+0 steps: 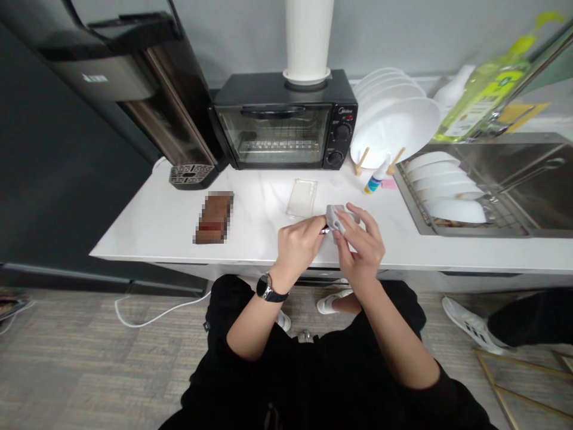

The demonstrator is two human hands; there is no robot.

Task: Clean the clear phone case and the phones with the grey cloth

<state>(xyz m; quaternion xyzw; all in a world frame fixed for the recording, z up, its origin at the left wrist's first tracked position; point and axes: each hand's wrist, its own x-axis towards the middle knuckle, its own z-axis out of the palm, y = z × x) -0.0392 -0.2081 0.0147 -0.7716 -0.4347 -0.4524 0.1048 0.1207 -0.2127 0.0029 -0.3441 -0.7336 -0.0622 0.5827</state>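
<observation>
My left hand (pixel 298 245), with a black watch on its wrist, is closed around a thin dark, shiny object (pixel 324 230). Most of that object is hidden by the fingers and a cloth, so its kind cannot be told. A crumpled pale grey cloth (pixel 335 216) is pinched in my right hand (pixel 362 246) and pressed against the object's right end. Both hands meet just above the front part of the white counter (pixel 255 221). Behind them, a clear phone case (pixel 302 198) lies flat. Off to the right stands a small white-and-blue bottle (pixel 375 179).
A brown pixelated object (pixel 215 218) lies at left, near a drink dispenser (pixel 179 101). At the back is a toaster oven (pixel 286 134). White plates (pixel 394 122) stand in a rack beside the sink (pixel 528 191). Another person's shoe (pixel 472 325) is at right.
</observation>
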